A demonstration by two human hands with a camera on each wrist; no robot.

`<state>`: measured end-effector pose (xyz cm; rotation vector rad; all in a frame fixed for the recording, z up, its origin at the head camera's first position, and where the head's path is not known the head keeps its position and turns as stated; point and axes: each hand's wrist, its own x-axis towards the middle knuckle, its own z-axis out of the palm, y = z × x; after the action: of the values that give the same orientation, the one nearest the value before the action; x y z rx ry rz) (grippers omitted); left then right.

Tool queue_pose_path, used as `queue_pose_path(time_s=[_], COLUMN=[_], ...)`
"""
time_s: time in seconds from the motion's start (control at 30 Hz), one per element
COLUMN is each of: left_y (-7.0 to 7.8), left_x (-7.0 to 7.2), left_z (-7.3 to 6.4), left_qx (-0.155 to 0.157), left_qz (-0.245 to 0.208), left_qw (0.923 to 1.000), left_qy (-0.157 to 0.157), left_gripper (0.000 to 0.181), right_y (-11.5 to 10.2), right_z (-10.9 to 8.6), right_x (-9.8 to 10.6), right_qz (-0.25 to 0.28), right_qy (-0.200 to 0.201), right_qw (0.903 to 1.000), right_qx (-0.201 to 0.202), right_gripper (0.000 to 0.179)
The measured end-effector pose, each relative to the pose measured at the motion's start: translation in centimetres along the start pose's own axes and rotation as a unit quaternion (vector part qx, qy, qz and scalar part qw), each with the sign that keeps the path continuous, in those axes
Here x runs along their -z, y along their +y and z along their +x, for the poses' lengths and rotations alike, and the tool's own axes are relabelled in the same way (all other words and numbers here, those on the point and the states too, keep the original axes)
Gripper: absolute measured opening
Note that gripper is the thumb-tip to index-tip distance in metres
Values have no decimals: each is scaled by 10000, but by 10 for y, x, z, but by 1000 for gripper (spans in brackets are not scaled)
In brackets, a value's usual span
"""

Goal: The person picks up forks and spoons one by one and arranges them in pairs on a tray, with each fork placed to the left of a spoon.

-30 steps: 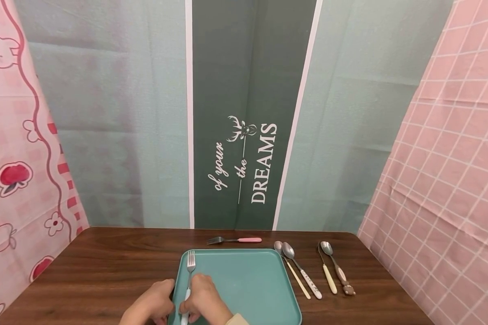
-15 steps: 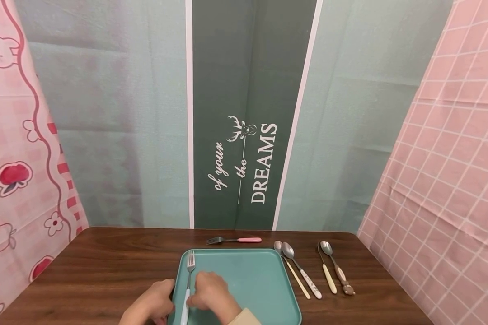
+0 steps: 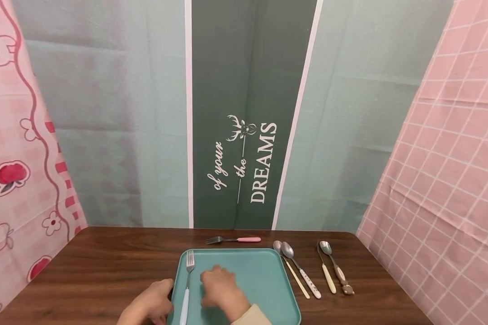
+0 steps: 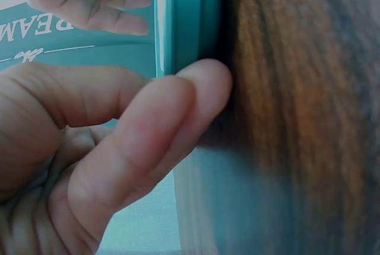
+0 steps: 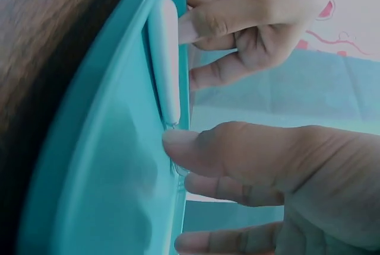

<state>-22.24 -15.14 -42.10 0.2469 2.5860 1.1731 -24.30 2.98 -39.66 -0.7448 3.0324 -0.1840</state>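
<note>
A teal square tray (image 3: pixel 264 280) lies on the dark wood table. Along its inner left side rests a fork (image 3: pixel 185 300) with a pale handle, tines pointing away from me. My left hand (image 3: pixel 151 301) holds the tray's left rim, its thumb and forefinger bent at the edge in the left wrist view. Over the tray, just right of the fork, hovers my right hand (image 3: pixel 222 289) with nothing in its grasp. The right wrist view shows its fingers (image 5: pixel 237 148) spread, with the fork's handle (image 5: pixel 165 59) beyond the thumb.
Behind the tray lies a pink-handled fork (image 3: pixel 233 240). To its right are two spoons, one yellow-handled (image 3: pixel 294 275) and one with a patterned white handle (image 3: pixel 305 275). Farther right lie another yellow-handled utensil (image 3: pixel 328 275) and a spoon with a brown bear handle (image 3: pixel 339 273).
My right hand has let go of the pale-handled fork and moved right and slightly away from me. The fork stays on the tray. My left hand keeps its place at the rim.
</note>
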Motion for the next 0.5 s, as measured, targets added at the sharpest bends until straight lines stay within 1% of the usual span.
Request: queue_pose_path(time_s=[0.27, 0.5], left_y=[2, 1], left_x=[0, 0], left_z=[1, 0], left_qx=[63, 23], left_qz=[22, 2], left_qw=[10000, 10000], left_qy=[-48, -72], left_gripper=[23, 23], right_y=[4, 8], right_z=[0, -2], right_x=[0, 2], right_qz=[-149, -249], right_qy=[-20, 42], right_qw=[9999, 9997], right_qx=[3, 51], right_gripper=[35, 36])
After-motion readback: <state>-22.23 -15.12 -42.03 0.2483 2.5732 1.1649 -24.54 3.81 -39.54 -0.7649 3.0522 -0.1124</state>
